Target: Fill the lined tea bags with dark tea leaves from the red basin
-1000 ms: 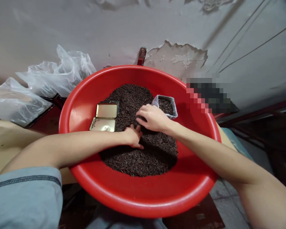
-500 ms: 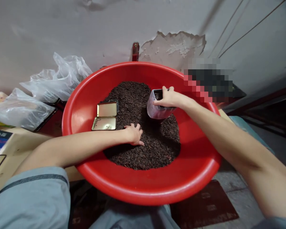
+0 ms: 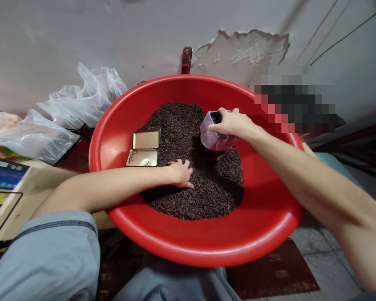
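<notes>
Head view: lined container (image 3: 215, 140) points mouth-up, long axis roughly upright

Glossy red round plastic basin (image 3: 188, 253), rough matt dark-brown flakes (image 3: 191, 205).
Left of centre, shiny gold rectangular metal tin (image 3: 146, 140); upper left, crinkled translucent plastic bags (image 3: 92, 98); top, matt grey wall (image 3: 144, 37), rough where peeled.

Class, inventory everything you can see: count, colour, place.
Basin: one, red, centre
Loose pieces: many, brown, in basin
Container: one, whitish, in basin
Open tin: one, gold, in basin
Bags: several, clear, left
Printed panel: one, multicoloured, left
Upright: one, reddish, behind basin
Wall: one, grey, back
Cord: one, dark, right
Board: one, brown, below basin
Floor: one, grey, right
Sleeve: one, greyish, lower left
Left hand: one, bare, on pieces
Right hand: one, bare, on container
</notes>
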`<state>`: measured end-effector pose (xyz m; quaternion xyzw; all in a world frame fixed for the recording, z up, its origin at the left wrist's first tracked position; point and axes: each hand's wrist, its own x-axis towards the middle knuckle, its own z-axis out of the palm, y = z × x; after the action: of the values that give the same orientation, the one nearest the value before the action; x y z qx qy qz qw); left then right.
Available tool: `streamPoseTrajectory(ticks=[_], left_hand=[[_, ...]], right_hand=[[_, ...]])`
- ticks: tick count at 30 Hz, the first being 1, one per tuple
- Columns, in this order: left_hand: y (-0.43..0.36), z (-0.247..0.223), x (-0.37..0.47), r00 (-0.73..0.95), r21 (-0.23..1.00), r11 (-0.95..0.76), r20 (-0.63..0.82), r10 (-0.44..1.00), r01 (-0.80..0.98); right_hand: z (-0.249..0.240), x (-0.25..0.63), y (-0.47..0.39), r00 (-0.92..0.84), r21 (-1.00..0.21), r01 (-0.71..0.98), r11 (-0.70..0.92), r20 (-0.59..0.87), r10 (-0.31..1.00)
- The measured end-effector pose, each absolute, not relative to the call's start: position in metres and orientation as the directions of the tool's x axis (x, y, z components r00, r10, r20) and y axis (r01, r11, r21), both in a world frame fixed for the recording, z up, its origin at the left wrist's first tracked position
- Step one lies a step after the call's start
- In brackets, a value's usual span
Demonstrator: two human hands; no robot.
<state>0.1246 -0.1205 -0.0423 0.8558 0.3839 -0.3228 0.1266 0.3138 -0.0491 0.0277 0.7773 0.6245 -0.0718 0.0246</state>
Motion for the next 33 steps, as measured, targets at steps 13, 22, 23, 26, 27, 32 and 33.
streamPoseTrajectory(ticks=[13,22,23,26,27,32,33], left_hand=[[-0.113,-0.035,0.123,0.569,0.113,-0.665,-0.634,0.524,0.738],[-0.105,-0.04,0.122,0.664,0.148,-0.79,-0.644,0.379,0.595],[-0.106,-0.04,0.122,0.667,0.141,-0.798,-0.643,0.376,0.586],[-0.109,-0.039,0.124,0.675,0.138,-0.804,-0.634,0.377,0.579],[-0.109,-0.039,0.125,0.677,0.146,-0.801,-0.633,0.375,0.581],[-0.101,-0.038,0.123,0.669,0.174,-0.777,-0.64,0.377,0.605],[-0.096,-0.036,0.121,0.663,0.181,-0.762,-0.64,0.389,0.622]], right_hand=[[0.017,0.333,-0.032,0.114,-0.105,0.987,-0.124,-0.096,0.989],[0.026,0.377,-0.025,0.217,-0.685,0.715,-0.139,0.028,0.976],[0.028,0.378,-0.026,0.269,-0.686,0.714,-0.138,0.086,0.959],[0.031,0.38,-0.025,0.29,-0.624,0.775,-0.099,0.211,0.933],[0.031,0.38,-0.024,0.278,-0.609,0.789,-0.085,0.23,0.933],[0.031,0.391,-0.019,0.259,-0.637,0.771,-0.021,0.282,0.924],[0.032,0.394,-0.018,0.255,-0.638,0.77,-0.005,0.301,0.919]])
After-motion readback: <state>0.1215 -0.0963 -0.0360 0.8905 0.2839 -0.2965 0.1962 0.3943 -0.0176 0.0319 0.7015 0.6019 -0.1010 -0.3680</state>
